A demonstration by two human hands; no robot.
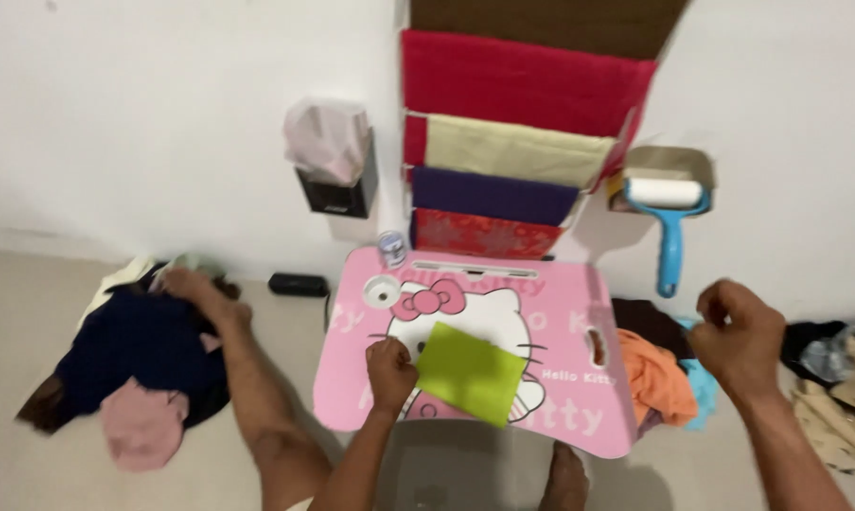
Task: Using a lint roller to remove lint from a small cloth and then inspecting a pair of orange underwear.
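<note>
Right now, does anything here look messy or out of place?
Yes. The green cloth lies askew on the pink lap table, the left hand fisted at its edge. Clothes sit in loose heaps on the floor: a dark pile at left, an orange heap at right. The right hand hovers curled, empty.

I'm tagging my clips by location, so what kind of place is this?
Probably a room at home, used for sorting laundry on the floor: a pink lap table, loose clothes piles, folded cloths in a wall rack and a lint roller.
</note>
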